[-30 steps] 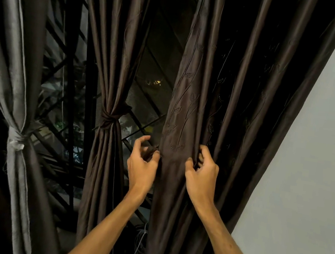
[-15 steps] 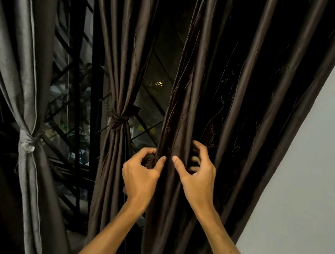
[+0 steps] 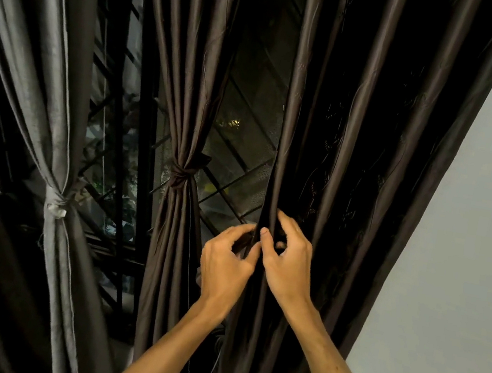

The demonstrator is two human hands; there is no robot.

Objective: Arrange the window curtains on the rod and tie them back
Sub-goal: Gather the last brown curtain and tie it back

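**A:** Which way does the untied brown curtain [image 3: 358, 139] run?

**B:** Its long axis goes top to bottom. The folds hang from above the frame down past its lower edge. It is to the right of the knotted brown curtain [image 3: 190, 80], and a strip of window grille [image 3: 238, 165] shows between the two.

**A:** Where does it lie relative to the person's grip?

**B:** The grip sits on its left edge, a little lower than the fabric knot [image 3: 183, 173] of the knotted brown curtain. The left hand [image 3: 226, 263] has its fingers curled round that edge. The right hand [image 3: 288, 267] pinches the neighbouring fold between thumb and curled fingers. The thumbs nearly touch, and a narrow fold rises straight up from between them. The rest of the panel spreads to the right of both hands, as far as the pale wall [image 3: 474, 222].

**A:** So both grips are clenched on cloth?

**B:** Yes, each grasps the same panel, and neither is released.

**A:** How many are there of each thing?

**B:** Three curtains show plainly. They are the held one, the knotted brown curtain, and a grey curtain [image 3: 54, 85] to the left of it, cinched by a pale tie [image 3: 56, 204]. Two are tied and one hangs loose. There are two hands, both on bare forearms. A darker drape at the far left is too dim to count.
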